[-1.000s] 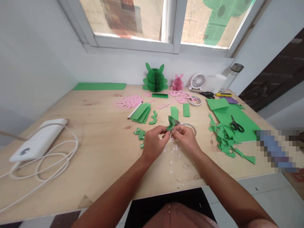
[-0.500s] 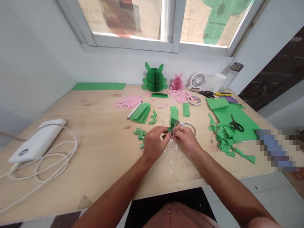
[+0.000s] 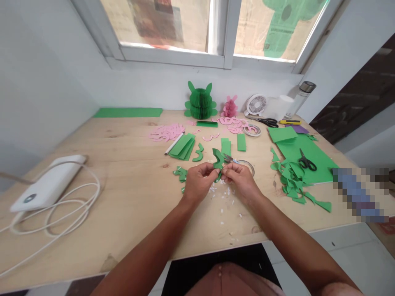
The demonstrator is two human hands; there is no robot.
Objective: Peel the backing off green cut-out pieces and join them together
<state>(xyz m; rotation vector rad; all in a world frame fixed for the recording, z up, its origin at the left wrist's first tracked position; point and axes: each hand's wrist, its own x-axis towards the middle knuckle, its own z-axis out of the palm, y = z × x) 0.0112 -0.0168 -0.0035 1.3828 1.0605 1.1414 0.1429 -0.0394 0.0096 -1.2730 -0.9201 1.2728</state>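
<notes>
My left hand (image 3: 197,183) and my right hand (image 3: 241,180) meet over the middle of the wooden table (image 3: 129,197). Both pinch a small curved green paper cut-out (image 3: 217,159), which sticks up between the fingertips. Small white paper bits (image 3: 226,195) lie under the hands. More green cut-outs (image 3: 181,173) lie just left of my left hand. A roll of clear tape (image 3: 247,165) lies right behind my right hand.
Green strips (image 3: 183,146), pink cut-outs (image 3: 166,132), a green paper figure (image 3: 200,102) and a pink one (image 3: 230,107) lie further back. To the right are green sheets (image 3: 304,156), scraps (image 3: 293,185) and black scissors (image 3: 307,161). A white power bank (image 3: 51,181) with cable (image 3: 61,213) sits left.
The green cut-out has been turned between my fingers and now stands more upright. Both hands stayed in nearly the same place.
</notes>
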